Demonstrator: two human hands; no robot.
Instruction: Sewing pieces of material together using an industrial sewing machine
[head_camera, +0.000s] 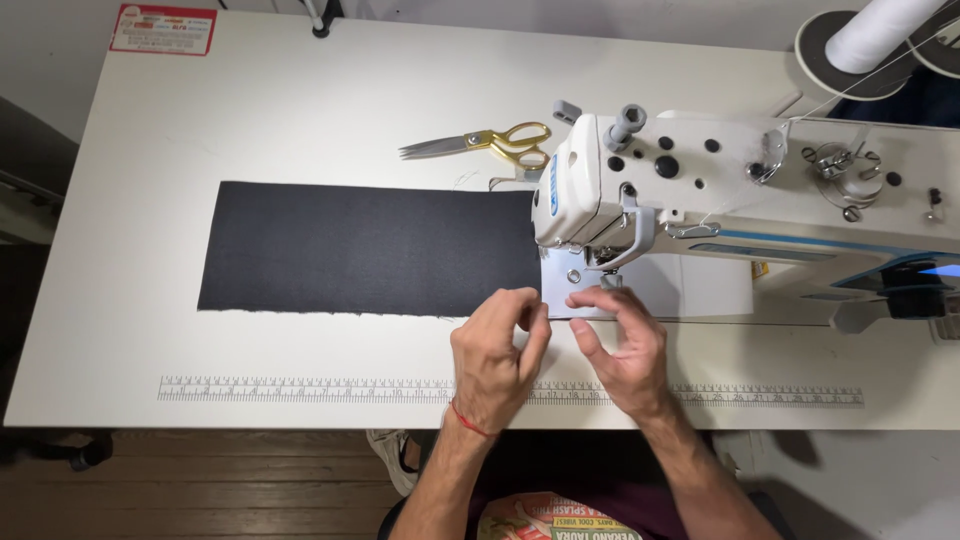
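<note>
Centre frame: left hand (497, 352) pinches the near right corner of the black fabric strip (368, 248) between thumb and fingertips, just left of the metal plate under the needle. Right hand (622, 340) sits just beside it, fingers curled toward the same edge; whether it grips the cloth cannot be told. Strip is long, rectangular, flat, dark, running from centre-left to under the head of the white sewing machine (720, 190). Near edge slightly frayed. Gold-handled scissors (480, 143) lie beyond the strip, upper centre. White table (300, 90) carries a printed ruler (300, 389) along its near edge. Wooden floor (200, 485) lower left.
</note>
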